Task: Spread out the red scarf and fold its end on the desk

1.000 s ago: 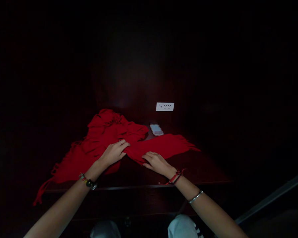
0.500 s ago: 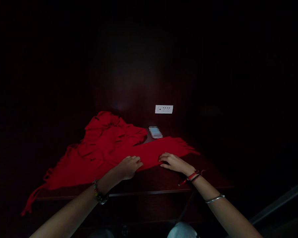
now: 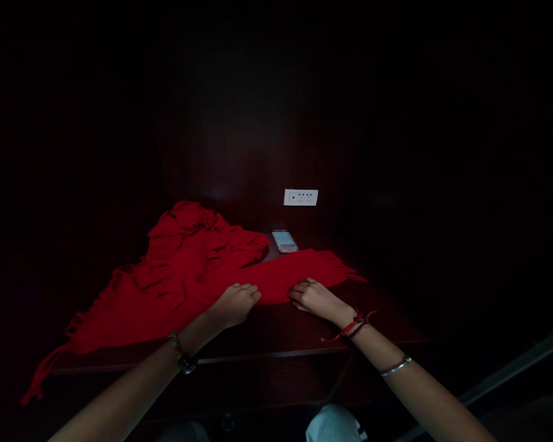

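A red fringed scarf (image 3: 184,276) lies rumpled across a dark wooden table (image 3: 304,334), its left end hanging over the front edge. My left hand (image 3: 234,304) has its fingers curled on the scarf's near edge at the middle. My right hand (image 3: 314,296) grips the same edge a little to the right, below the fringed right end (image 3: 341,270). The two hands are about a hand's width apart.
A white wall socket plate (image 3: 301,197) sits on the dark panel behind the table. A small pale blurred object (image 3: 284,240) lies on the table just behind the scarf. My knees show below the table's front edge. The surroundings are very dark.
Both hands slid toward the table's front with the scarf's edge, and the strip to the right was drawn flatter. The left end hangs lower over the edge.
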{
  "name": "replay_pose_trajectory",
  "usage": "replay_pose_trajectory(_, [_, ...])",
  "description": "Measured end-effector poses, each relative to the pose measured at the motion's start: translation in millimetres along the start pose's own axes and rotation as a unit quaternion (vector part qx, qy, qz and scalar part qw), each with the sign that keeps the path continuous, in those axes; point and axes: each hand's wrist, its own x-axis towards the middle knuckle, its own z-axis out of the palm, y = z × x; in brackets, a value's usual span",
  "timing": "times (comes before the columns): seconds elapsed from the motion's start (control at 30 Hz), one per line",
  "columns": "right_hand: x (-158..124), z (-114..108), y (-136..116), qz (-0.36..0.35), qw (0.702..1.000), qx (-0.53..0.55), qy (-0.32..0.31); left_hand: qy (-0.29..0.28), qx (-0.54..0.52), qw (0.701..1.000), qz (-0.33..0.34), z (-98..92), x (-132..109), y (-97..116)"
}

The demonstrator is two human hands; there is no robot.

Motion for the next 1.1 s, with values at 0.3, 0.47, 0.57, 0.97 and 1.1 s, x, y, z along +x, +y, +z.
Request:
replay_pose_trajectory(0.3, [16.1,22.3,-13.3,0.033,0.998,0.002,0.059,0.059,-0.002,0.997,-0.053,-4.2,-0.5,7.6])
replay_pose_trajectory(0.47, [14.7,18.5,-20.7,0.05,0.992,0.03,0.114,0.08,0.019,0.995,-0.049,-4.9,-6.2,6.9])
replay_pose_trajectory(0.57, [19.1,16.1,-27.9,0.055,0.99,0.024,0.124,0.062,0.025,0.997,-0.03,-11.8,-6.7,2.7])
replay_pose_trajectory(0.97, [19.0,29.5,-16.0,0.091,0.989,0.052,0.101,0.073,0.075,0.994,0.017,3.3,-16.0,0.7])
replay_pose_trajectory(1.1, [17.5,29.9,-14.1,0.089,0.989,0.066,0.093,0.049,0.1,0.994,0.005,2.7,-19.9,-7.0])
